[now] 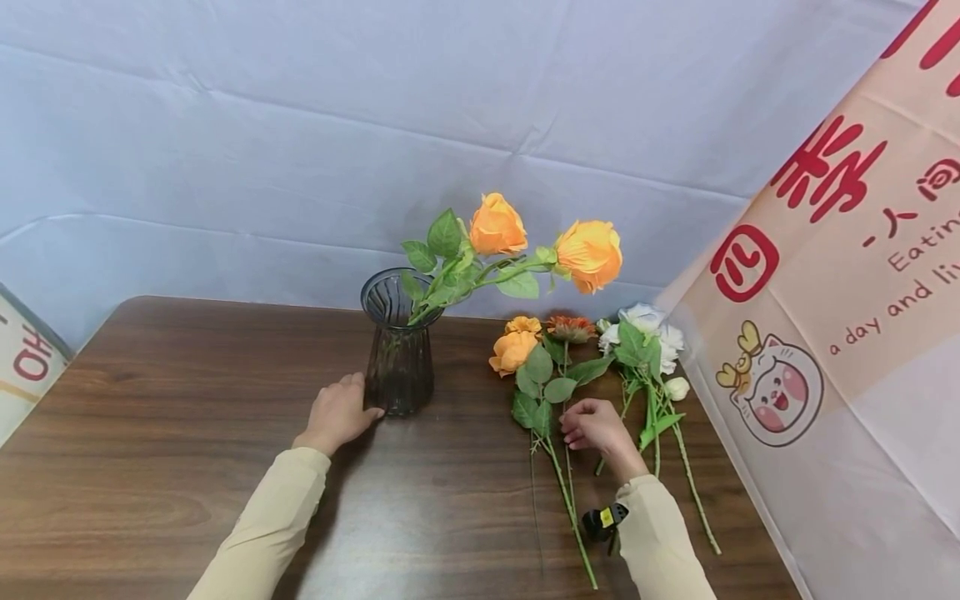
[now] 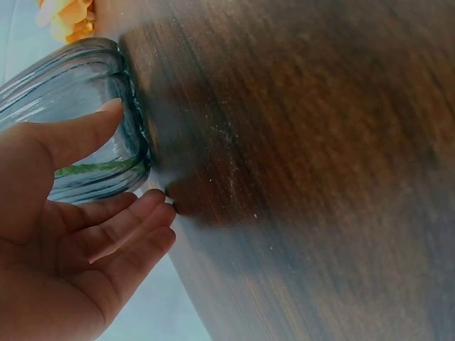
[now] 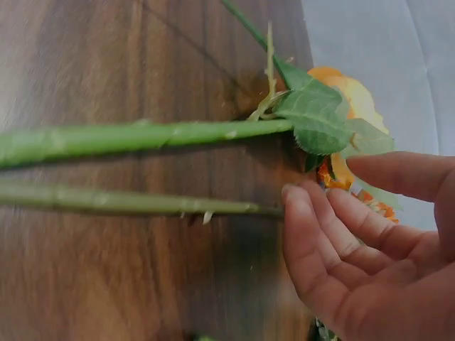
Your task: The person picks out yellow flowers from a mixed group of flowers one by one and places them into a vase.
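A dark glass vase stands upright on the table, holding two orange roses that lean out to the right. Beside its base rests my left hand, the thumb along the glass and the loosely extended fingers at its left side. In the left wrist view the thumb overlaps the vase. My right hand reaches over the flower stems, thumb apart from the fingers. Its fingertips are right at a thin brownish stem; a thicker green stem lies alongside.
Loose orange flowers and a rust-orange bloom lie on the brown table, with white flowers at their right. A pale cloth hangs behind, and a printed banner borders the right side.
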A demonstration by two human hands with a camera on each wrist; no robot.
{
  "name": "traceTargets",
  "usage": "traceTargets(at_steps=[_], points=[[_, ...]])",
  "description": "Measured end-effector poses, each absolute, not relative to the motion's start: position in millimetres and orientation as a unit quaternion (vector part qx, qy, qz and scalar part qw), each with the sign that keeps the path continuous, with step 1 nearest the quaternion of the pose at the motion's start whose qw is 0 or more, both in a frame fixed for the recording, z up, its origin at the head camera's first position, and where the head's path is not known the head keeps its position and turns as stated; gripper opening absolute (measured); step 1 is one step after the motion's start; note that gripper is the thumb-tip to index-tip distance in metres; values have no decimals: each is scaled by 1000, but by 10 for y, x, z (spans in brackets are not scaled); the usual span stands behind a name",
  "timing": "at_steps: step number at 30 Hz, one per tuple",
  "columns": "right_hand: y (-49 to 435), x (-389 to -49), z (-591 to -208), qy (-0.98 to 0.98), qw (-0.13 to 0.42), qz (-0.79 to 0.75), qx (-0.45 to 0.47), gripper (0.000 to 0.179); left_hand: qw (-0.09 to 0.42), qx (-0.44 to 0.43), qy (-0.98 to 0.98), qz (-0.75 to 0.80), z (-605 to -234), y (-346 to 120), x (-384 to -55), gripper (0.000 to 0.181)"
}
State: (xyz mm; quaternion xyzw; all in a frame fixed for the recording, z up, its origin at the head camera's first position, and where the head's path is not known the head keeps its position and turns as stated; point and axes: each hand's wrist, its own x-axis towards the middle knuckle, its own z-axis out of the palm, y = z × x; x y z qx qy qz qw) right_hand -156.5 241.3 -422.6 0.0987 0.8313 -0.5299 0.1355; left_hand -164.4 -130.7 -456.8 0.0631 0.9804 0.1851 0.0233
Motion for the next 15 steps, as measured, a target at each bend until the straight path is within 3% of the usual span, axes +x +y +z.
traceTargets(at_steps=[6,15], points=[[2424,-1601,-4257,861,116,-480,119,11,19,63,980,187,-4573,-1305,-1649,66],[2425,-1689,-4289,851,132,-488,142,13,22,63,980,188,-4553,-1306,-1641,67]])
